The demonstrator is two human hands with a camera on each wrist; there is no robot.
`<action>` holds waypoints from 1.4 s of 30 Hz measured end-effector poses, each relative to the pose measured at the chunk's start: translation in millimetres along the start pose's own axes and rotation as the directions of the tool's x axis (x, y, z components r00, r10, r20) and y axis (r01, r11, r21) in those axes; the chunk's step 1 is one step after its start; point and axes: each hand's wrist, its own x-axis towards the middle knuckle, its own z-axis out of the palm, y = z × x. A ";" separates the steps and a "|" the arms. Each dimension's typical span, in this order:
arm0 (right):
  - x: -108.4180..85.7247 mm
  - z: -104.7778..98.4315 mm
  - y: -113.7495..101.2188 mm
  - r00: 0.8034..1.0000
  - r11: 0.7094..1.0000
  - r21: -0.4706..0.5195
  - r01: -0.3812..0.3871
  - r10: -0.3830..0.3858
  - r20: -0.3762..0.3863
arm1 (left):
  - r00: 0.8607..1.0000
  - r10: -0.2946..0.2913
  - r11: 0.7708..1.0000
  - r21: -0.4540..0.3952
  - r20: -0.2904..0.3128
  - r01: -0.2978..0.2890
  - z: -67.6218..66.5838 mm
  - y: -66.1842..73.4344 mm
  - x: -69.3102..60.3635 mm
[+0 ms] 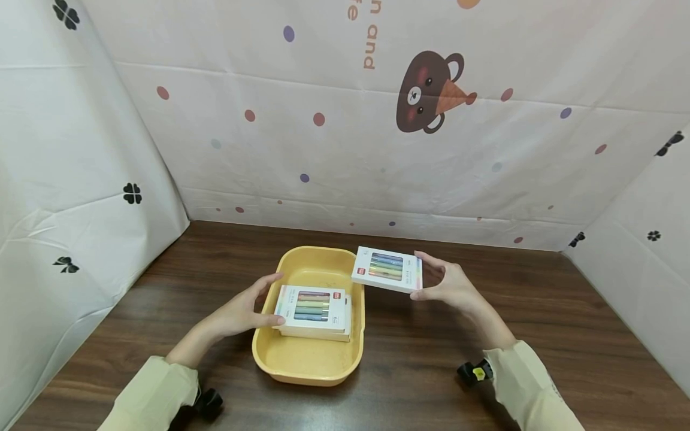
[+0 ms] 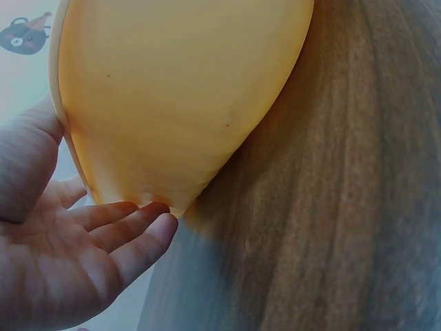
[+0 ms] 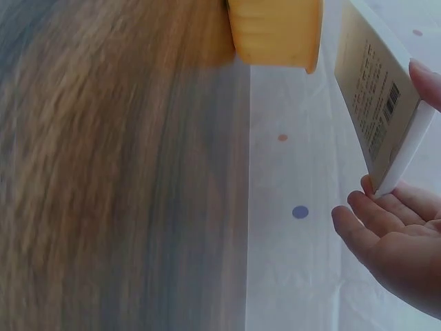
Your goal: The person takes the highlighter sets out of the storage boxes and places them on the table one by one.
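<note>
In the head view, my right hand holds a white box of coloured pens by its right end, thumb and fingers at opposite edges. The box is raised over the right rim of a yellow plastic basket. Inside the basket, another white pen box lies on a further white box. My left hand reaches over the basket's left rim, fingers spread, thumb by that top box's near corner. In the left wrist view, several fingers rest against the basket's outer wall. The right wrist view shows the held box's printed back.
A dark wooden table carries the basket. A white printed sheet stands behind the table and along both sides. Black bands with small devices sit at both wrists.
</note>
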 end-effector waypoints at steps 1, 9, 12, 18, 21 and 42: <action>-0.2 -1.2 0.0 1.000 1.000 -0.004 0.000 0.000 -0.001 | 1.000 -0.003 1.000 -0.002 0.001 0.003 0.0 0.1 -0.1; -2.1 -9.4 1.6 1.000 1.000 0.002 -0.006 0.006 0.005 | 1.000 -0.004 1.000 -0.008 0.003 0.004 -0.2 1.3 -0.6; -2.3 -11.7 3.3 1.000 1.000 0.018 -0.007 0.007 0.008 | 1.000 -0.004 1.000 -0.010 0.003 0.004 0.0 1.0 -0.7; -1.6 -15.9 7.0 1.000 1.000 0.005 -0.009 0.009 0.005 | 1.000 -0.001 1.000 -0.010 0.003 0.001 0.4 -0.4 0.0; -1.4 -18.0 8.2 1.000 1.000 0.004 -0.009 0.009 0.007 | 1.000 -0.001 1.000 -0.012 0.002 0.001 0.4 -0.3 0.2; 2.5 -32.3 18.2 0.999 0.999 -0.019 -0.037 0.037 0.004 | 1.000 0.009 1.000 -0.010 0.003 -0.009 -2.2 5.1 -2.1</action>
